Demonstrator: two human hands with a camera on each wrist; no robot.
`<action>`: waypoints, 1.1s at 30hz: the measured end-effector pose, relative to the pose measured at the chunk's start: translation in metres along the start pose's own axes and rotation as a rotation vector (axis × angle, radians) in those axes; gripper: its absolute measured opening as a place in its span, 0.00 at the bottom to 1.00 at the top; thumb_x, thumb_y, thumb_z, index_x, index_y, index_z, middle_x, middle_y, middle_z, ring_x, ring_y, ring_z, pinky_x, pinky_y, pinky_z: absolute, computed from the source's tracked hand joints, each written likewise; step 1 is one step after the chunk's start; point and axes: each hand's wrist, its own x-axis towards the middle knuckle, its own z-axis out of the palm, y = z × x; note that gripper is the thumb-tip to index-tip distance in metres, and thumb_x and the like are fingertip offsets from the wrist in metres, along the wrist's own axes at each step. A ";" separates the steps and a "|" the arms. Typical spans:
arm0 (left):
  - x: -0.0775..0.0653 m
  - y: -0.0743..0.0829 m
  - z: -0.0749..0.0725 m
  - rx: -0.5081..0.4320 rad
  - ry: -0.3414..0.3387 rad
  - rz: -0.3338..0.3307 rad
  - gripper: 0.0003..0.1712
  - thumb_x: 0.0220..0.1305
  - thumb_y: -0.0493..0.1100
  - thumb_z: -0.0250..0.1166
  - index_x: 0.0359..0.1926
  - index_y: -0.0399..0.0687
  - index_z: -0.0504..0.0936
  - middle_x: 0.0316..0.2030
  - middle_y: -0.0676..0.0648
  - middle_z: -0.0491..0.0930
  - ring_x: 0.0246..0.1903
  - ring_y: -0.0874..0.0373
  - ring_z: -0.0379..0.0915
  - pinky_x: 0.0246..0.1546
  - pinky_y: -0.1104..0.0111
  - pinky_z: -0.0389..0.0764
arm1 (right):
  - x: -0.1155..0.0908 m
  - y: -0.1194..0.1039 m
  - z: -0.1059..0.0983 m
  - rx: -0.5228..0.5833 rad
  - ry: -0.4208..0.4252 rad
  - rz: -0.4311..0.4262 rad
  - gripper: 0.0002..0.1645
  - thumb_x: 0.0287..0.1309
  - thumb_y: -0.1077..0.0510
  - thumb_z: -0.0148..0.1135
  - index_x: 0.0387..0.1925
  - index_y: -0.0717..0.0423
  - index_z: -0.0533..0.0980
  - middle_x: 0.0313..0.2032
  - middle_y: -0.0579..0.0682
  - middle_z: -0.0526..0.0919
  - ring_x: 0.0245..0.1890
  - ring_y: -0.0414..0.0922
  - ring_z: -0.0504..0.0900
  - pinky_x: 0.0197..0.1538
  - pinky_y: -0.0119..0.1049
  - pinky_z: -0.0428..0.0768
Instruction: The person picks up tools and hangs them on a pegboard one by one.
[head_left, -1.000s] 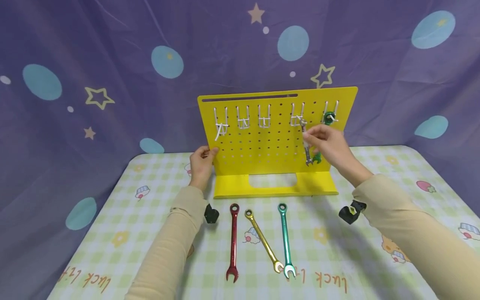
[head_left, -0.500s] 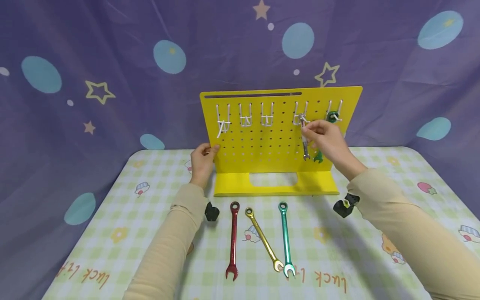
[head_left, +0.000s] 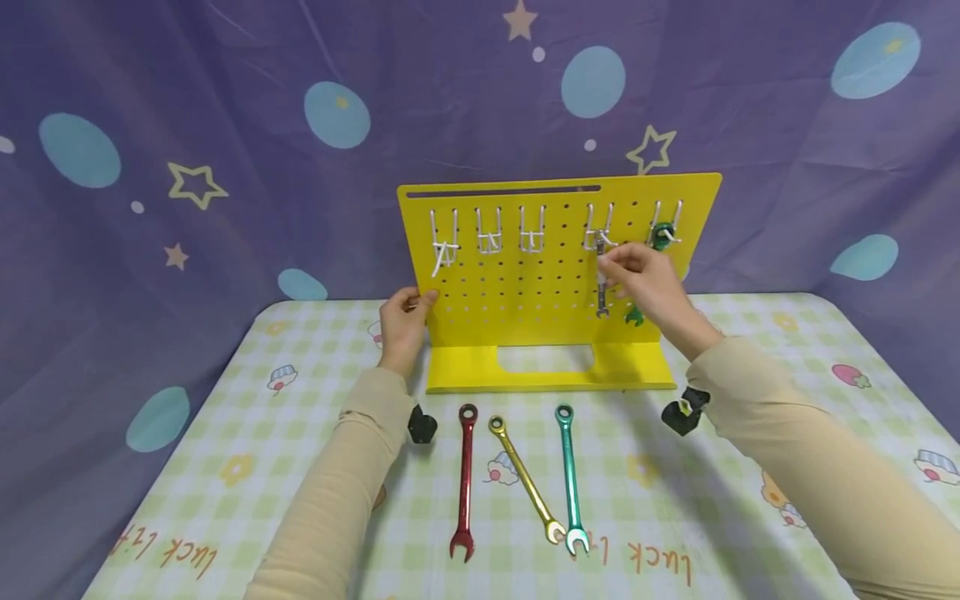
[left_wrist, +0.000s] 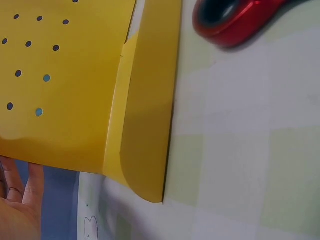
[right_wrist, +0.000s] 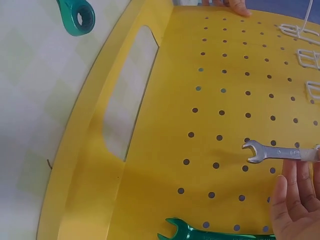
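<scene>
My left hand (head_left: 401, 329) grips the left edge of a yellow pegboard (head_left: 517, 327), thumb at the front; its other fingers show past the edge in the left wrist view. My right hand (head_left: 654, 282) pinches a silver combination wrench (head_left: 602, 298) by its upper shaft, open end down. The wrench's upper end is at a white wire hook (head_left: 591, 218); whether the ring is over the prong I cannot tell. A green wrench (head_left: 634, 317) hangs from the rightmost hook (head_left: 678, 212), partly behind my right hand.
Three hooks on the left of the board, such as the leftmost hook (head_left: 444, 246), carry no wrench. In front lie a red wrench (head_left: 467, 483), a gold wrench (head_left: 527, 479) and a teal wrench (head_left: 572, 479) on the checked tablecloth (head_left: 300, 467). A patterned purple curtain (head_left: 465, 100) hangs behind.
My right hand has moved slightly left with the silver wrench, whose upper end has come to the hook and whose shaft now hangs straighter. The left hand stays on the board's edge.
</scene>
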 end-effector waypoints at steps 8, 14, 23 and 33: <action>-0.001 0.000 -0.001 -0.014 -0.001 0.014 0.19 0.67 0.48 0.65 0.46 0.34 0.81 0.35 0.46 0.74 0.33 0.58 0.69 0.32 0.75 0.72 | -0.004 0.006 -0.003 -0.025 -0.031 0.003 0.29 0.71 0.41 0.55 0.55 0.62 0.74 0.47 0.54 0.82 0.45 0.51 0.80 0.44 0.37 0.81; -0.001 -0.001 0.000 -0.020 0.005 0.025 0.19 0.67 0.48 0.66 0.44 0.34 0.81 0.33 0.47 0.73 0.32 0.58 0.68 0.30 0.75 0.71 | -0.009 0.013 -0.010 -0.055 -0.039 0.005 0.27 0.73 0.45 0.53 0.57 0.64 0.73 0.50 0.60 0.81 0.45 0.48 0.83 0.42 0.36 0.82; -0.001 -0.001 0.000 -0.018 0.006 0.017 0.18 0.67 0.48 0.65 0.44 0.35 0.81 0.33 0.46 0.74 0.32 0.58 0.68 0.30 0.75 0.71 | -0.019 0.028 -0.023 -0.104 -0.017 -0.011 0.26 0.72 0.44 0.54 0.55 0.63 0.74 0.49 0.59 0.83 0.43 0.51 0.84 0.38 0.32 0.81; 0.001 -0.003 0.001 -0.012 0.004 0.008 0.19 0.67 0.48 0.66 0.45 0.35 0.81 0.35 0.45 0.75 0.34 0.56 0.69 0.32 0.74 0.72 | -0.024 0.046 -0.047 -0.108 0.009 -0.009 0.27 0.73 0.45 0.53 0.57 0.64 0.74 0.43 0.50 0.86 0.37 0.35 0.83 0.35 0.28 0.80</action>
